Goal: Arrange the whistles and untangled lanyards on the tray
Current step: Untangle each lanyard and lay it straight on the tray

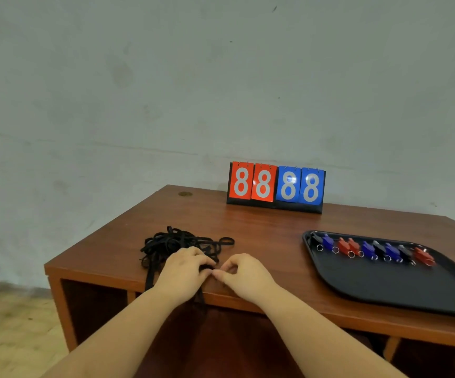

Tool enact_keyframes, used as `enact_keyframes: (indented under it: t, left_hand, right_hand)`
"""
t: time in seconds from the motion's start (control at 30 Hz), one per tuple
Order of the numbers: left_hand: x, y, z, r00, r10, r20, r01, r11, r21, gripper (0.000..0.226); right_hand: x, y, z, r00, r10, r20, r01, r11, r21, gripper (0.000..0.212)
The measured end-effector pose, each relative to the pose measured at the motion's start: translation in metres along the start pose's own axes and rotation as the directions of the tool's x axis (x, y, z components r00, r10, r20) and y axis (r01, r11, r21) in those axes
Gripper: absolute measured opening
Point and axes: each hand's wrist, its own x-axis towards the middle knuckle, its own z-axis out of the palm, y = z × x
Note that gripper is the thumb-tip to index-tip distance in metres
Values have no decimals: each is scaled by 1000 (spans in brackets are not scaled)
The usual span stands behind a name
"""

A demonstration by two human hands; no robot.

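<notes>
A tangled heap of black lanyards (177, 242) lies on the wooden table, left of centre. My left hand (184, 271) rests on the heap's near edge, fingers closed around a black strand that hangs over the table's front edge. My right hand (244, 274) sits just beside it, thumb and forefinger pinched together near the same strand; whether it grips the strand I cannot tell. To the right a black tray (400, 285) holds a row of several whistles (370, 249) in blue, red and black, each with a metal ring.
A flip scoreboard (275, 186) showing red 88 and blue 88 stands at the back of the wooden table (261, 227), against a grey wall. The tray's right end runs out of view. Open shelf compartments lie under the tabletop.
</notes>
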Motion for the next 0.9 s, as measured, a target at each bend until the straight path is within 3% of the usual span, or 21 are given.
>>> enact_keyframes:
  t: [0.13,0.23,0.33,0.43,0.63,0.73,0.83,0.9]
  left_hand:
    - [3,2,0,999,42,-7,-41,992,117,28]
    - [5,3,-1,995,96,7,-96,979,179,32]
    - [10,13,1,981,178,71,-185,978,99,34]
    - [17,30,7,975,219,43,-215,974,-75,26]
    - [31,41,18,970,235,53,-227,965,-130,28]
    - [37,49,20,966,256,46,-245,955,-167,28]
    - [42,60,21,957,290,22,-279,937,-210,27]
    - [43,62,21,958,287,16,-276,931,-237,25]
  right_hand:
    - [3,2,5,999,-12,-30,10,998,-59,12]
    - [2,10,-1,997,-9,-80,14,998,59,11]
    - [-1,18,-18,988,-1,-155,21,992,127,15]
    - [-6,33,-39,973,38,-228,-8,992,128,17]
    - [-20,86,-79,947,149,-284,-201,966,-161,13]
    - [-20,85,-85,940,10,-341,-92,970,-225,30]
    - [-15,67,-73,966,-165,-197,88,933,-349,38]
    - [-11,59,-63,987,-149,-67,110,909,-403,35]
